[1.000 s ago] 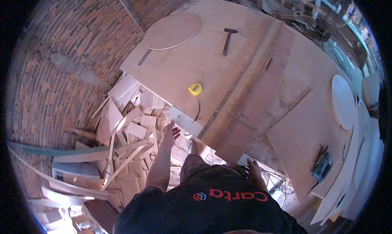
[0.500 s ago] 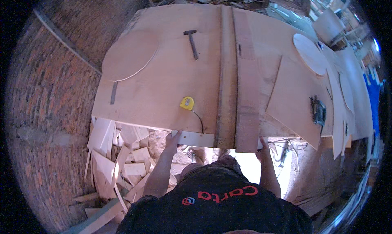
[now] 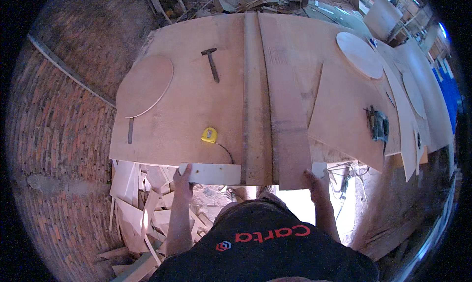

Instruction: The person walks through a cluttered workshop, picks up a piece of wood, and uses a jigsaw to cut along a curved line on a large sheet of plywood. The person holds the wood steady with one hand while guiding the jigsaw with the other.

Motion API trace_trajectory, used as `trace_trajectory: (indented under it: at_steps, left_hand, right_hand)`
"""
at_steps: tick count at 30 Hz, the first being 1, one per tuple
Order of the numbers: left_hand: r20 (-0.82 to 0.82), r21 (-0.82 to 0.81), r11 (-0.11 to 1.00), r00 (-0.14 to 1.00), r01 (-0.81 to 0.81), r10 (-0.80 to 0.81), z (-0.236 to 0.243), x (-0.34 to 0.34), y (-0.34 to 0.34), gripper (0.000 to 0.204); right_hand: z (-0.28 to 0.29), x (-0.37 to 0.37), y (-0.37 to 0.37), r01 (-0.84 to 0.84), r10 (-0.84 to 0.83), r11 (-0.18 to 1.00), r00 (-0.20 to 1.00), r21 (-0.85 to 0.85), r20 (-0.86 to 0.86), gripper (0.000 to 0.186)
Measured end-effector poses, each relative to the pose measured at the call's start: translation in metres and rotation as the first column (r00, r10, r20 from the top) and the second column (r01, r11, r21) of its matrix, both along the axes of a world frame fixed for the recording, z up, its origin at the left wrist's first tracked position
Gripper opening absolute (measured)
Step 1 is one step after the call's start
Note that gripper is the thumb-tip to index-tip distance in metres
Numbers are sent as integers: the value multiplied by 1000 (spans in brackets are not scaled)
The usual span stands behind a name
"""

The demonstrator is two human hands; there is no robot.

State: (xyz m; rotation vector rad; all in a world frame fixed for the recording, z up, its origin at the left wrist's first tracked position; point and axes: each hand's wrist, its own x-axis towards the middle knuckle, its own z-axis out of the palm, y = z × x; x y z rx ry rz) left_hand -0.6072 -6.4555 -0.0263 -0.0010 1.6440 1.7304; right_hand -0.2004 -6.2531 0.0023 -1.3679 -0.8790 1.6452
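Observation:
A pale flat wooden strip [image 3: 214,173] runs crosswise along the near edge of the plywood worktop [image 3: 172,151]. Its middle is hidden under two long boards, a narrow brown one [image 3: 257,134] and a wider reddish plank [image 3: 289,129], which lie side by side from far to near. My left hand [image 3: 184,182] is closed on the strip's left end, thumb on top. At the other end, my right hand [image 3: 317,183] is closed beside the reddish plank, where the strip shows again. Left of the boards lie a yellow tape measure [image 3: 209,135] and a hammer [image 3: 210,64].
Round plywood discs [image 3: 145,85] lie left and right. A jigsaw [image 3: 377,125] rests on an angled plywood sheet [image 3: 344,119] at right. Wood offcuts [image 3: 130,223] are heaped below the table's left side, near a brick wall [image 3: 59,134]. Cables [image 3: 346,172] hang by my right hand.
The view has shifted, so the worktop appears further left and lower. More of the pale strip shows at the near edge, and my left hand has moved left with its end.

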Motion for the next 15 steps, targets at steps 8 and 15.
trace_trajectory:
  at_steps: [8, 15]
  left_hand:
    - [-37, 123, 989, 995, -86, 91, 53, 2, 16, 26]
    - [-55, 213, 973, 994, -85, 98, 57, -52, 54, 28]
  right_hand:
    - [45, -1, 30, -89, 97, 992, 991, 84, -94, 45]
    - [28, -55, 102, -183, 204, 974, 965, 135, -165, 50]
